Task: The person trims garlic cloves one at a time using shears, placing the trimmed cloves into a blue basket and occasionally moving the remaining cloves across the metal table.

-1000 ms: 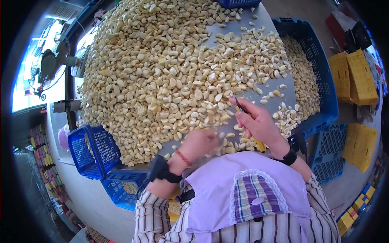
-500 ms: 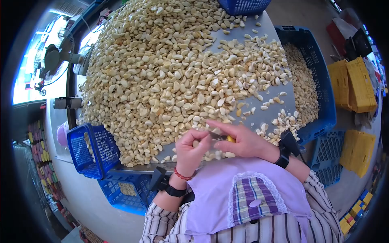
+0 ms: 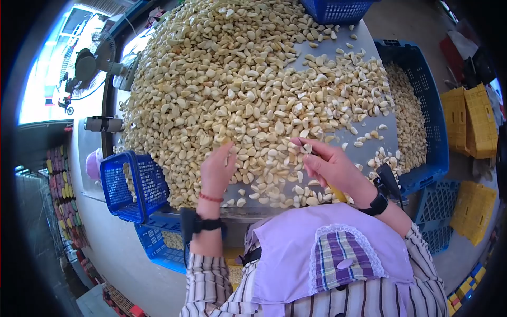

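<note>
A broad heap of peeled garlic cloves (image 3: 211, 95) covers the metal table (image 3: 380, 138) in front of me. My left hand (image 3: 216, 168) reaches into the near side of the heap, fingers bent down, with a yellowish clove (image 3: 226, 141) right at its fingertips. My right hand (image 3: 334, 168) is closed around a small knife (image 3: 338, 194) whose yellow handle sticks out below the palm. Its dark blade points up and left past the index finger, and a pale clove (image 3: 307, 148) overlaps the blade. Loose cloves lie along the near table edge between my hands.
A large blue crate (image 3: 435, 113) of cloves stands right of the table. Blue baskets sit at the table's left corner (image 3: 138, 198), below it (image 3: 153, 248) and at the far edge (image 3: 338, 11). A fan (image 3: 92, 66) stands left; yellow crates (image 3: 472, 121) are at right.
My hands have parted. The left moved left and forward onto the heap; the right moved right with the knife. The view has shifted, and the scene sits farther right.
</note>
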Action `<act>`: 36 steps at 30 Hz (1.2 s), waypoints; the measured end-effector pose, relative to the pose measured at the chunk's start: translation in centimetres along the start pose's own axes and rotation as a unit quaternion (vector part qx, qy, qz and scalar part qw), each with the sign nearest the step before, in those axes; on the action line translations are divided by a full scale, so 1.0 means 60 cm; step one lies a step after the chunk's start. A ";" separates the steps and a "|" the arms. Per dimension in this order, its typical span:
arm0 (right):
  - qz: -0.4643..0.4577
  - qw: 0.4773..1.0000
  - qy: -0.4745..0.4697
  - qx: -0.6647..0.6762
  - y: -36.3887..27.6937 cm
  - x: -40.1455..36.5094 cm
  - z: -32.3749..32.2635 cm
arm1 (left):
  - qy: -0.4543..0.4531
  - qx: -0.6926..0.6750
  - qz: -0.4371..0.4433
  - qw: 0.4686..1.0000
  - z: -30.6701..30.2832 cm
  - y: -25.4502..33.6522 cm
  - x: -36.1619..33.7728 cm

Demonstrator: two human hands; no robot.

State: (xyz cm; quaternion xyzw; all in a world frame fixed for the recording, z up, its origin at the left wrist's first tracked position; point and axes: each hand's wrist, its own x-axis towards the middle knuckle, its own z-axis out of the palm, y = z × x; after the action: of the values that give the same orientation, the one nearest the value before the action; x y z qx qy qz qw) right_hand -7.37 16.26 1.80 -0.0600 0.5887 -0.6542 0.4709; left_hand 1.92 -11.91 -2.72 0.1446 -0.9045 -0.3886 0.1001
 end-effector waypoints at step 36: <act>-0.004 1.000 0.010 0.018 0.010 0.007 0.009 | -0.115 0.341 0.052 0.931 0.047 0.006 -0.022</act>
State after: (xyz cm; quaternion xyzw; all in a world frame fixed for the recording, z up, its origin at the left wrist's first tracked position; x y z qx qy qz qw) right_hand -6.93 15.67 1.29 -0.0472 0.5816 -0.6667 0.4637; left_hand 2.25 -9.31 -4.44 0.0776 -0.9941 -0.0645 -0.0396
